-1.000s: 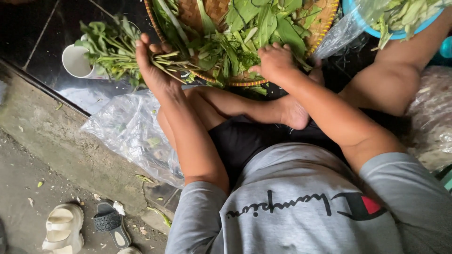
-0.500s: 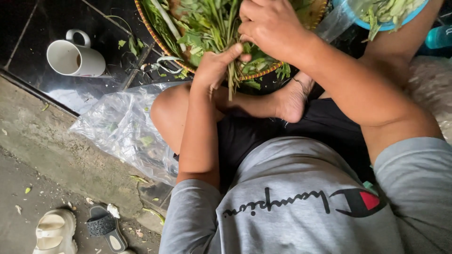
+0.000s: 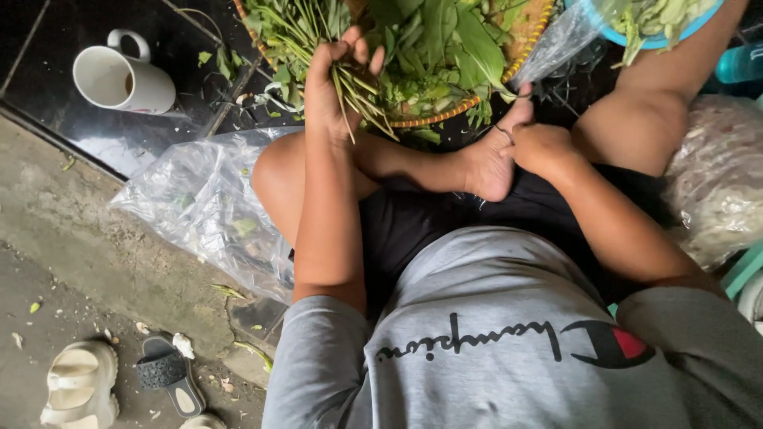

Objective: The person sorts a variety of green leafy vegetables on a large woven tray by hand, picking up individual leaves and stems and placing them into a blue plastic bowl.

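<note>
L hand [image 3: 334, 83] grip clenched on greens stems [image 3: 362, 91] over basket [image 3: 445, 115]; R hand [image 3: 544, 147] curled near foot, grip state can't tell—bundling step, stems likely need tying.

Woven basket [image 3: 531, 49] (wicker), glossy tiles [image 3: 48, 24]

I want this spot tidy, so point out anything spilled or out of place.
Loose green leaf scraps lie scattered on the dark tiled floor between the white mug and the woven basket. The left hand grips a bundle of stems. Nothing looks damaged.
</note>
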